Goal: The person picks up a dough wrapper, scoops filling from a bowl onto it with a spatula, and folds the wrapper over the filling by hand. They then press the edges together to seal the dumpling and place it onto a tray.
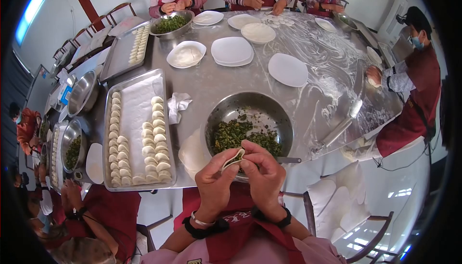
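Observation:
Both my hands hold one dumpling [232,160], a pale round wrapper folded over with its edge partly parted and some green filling showing. My left hand [214,179] pinches its left side with thumb and fingers. On the other side, my right hand [263,171] grips the wrapper between thumb and fingertips. Just beyond my hands stands a large steel bowl [289,124] of chopped green filling [231,135]. A utensil handle [289,160] sticks out at the bowl's right. Left of the bowl, a metal tray [164,90] carries rows of folded dumplings [161,143].
White plates [288,70] and stacked wrappers [258,33] lie across the floury steel table [192,83]. A crumpled napkin [178,106] is beside the tray. Co-workers stand or sit around the table, one at the right [414,76]. A chair [337,201] is behind at right.

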`<state>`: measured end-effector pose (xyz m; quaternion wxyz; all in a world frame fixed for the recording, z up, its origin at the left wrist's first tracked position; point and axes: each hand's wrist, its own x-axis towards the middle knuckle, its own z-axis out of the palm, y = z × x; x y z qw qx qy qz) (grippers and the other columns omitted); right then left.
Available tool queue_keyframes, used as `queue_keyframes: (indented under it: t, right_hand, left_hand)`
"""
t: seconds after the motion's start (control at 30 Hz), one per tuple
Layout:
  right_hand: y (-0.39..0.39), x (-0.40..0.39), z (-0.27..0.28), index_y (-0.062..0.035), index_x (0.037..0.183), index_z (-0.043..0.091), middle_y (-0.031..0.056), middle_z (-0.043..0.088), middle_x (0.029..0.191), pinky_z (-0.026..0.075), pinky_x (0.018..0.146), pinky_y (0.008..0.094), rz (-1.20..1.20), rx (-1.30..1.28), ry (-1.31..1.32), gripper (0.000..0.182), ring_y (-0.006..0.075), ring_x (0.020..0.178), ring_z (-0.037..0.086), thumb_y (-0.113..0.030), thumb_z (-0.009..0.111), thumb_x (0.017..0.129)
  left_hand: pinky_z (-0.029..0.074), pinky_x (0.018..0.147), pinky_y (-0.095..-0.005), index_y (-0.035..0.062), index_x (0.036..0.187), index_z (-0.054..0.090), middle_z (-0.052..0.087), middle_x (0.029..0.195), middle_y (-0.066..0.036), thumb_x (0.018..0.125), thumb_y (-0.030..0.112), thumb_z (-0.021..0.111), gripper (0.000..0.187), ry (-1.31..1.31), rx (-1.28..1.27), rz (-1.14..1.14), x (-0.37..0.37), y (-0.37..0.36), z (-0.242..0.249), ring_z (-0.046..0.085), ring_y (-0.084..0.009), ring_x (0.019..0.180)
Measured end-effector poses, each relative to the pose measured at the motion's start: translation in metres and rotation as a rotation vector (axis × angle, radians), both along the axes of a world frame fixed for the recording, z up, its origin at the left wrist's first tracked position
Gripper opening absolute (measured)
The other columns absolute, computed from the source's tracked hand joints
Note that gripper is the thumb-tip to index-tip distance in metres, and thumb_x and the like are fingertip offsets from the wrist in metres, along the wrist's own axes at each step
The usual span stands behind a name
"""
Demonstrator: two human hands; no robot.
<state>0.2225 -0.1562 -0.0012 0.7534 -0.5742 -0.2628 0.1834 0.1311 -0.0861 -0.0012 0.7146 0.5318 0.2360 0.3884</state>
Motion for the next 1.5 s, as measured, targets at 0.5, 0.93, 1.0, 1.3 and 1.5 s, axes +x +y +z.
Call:
queue_keyframes:
  t: [0.5, 0.93, 1.0, 1.3, 1.5]
  right_hand:
    - [-0.006, 0.011, -0.003, 0.0015, 0.111, 0.07, 0.0178, 0.065, 0.129, 0.043, 0.108, 0.0404, 0.123, 0.052, -0.014, 0.028, 0.0299, 0.129, 0.056, -0.006, 0.075, 0.085]
    - [-0.008, 0.019, 0.0, -0.0018, 0.092, 0.072, 0.0156, 0.071, 0.115, 0.047, 0.102, 0.0418, 0.086, 0.018, -0.439, 0.013, 0.0343, 0.119, 0.062, -0.006, 0.076, 0.081]
    - [-0.01, 0.021, -0.003, -0.0018, 0.093, 0.072, 0.0156, 0.071, 0.116, 0.047, 0.102, 0.0418, 0.092, 0.004, -0.468, 0.014, 0.0344, 0.119, 0.062, -0.007, 0.077, 0.081]
    - [-0.011, 0.024, 0.005, -0.0032, 0.109, 0.072, 0.0159, 0.069, 0.121, 0.046, 0.104, 0.0429, 0.202, -0.057, -0.389, 0.03, 0.0354, 0.123, 0.06, -0.013, 0.078, 0.081]
    - [-0.013, 0.028, 0.001, -0.0047, 0.098, 0.072, 0.0147, 0.071, 0.116, 0.05, 0.098, 0.0429, 0.178, -0.067, -0.65, 0.02, 0.0367, 0.12, 0.062, -0.011, 0.078, 0.079]
  left_hand:
    - [0.047, 0.101, -0.0304, -0.0084, 0.128, 0.06, 0.063, 0.128, -0.014, 0.094, -0.003, 0.06, 0.034, -0.068, -0.01, -0.088, -0.001, -0.002, 0.001, 0.061, -0.0182, 0.115]
    - [0.05, 0.096, -0.0285, -0.0074, 0.124, 0.064, 0.067, 0.122, -0.014, 0.094, -0.005, 0.063, 0.03, 0.018, 0.008, -0.07, -0.01, -0.004, -0.003, 0.063, -0.017, 0.111]
    - [0.05, 0.097, -0.0287, -0.0071, 0.124, 0.064, 0.066, 0.122, -0.015, 0.094, -0.005, 0.063, 0.03, 0.031, 0.036, -0.087, -0.012, -0.003, -0.003, 0.063, -0.017, 0.111]
    - [0.048, 0.1, -0.0301, -0.0083, 0.136, 0.053, 0.063, 0.129, -0.015, 0.096, -0.004, 0.057, 0.04, 0.113, 0.076, -0.228, -0.019, 0.006, 0.009, 0.061, -0.0184, 0.116]
    - [0.047, 0.101, -0.0324, -0.0088, 0.133, 0.054, 0.062, 0.13, -0.019, 0.096, -0.002, 0.053, 0.038, 0.232, 0.207, -0.272, -0.023, 0.009, 0.022, 0.061, -0.0234, 0.118]
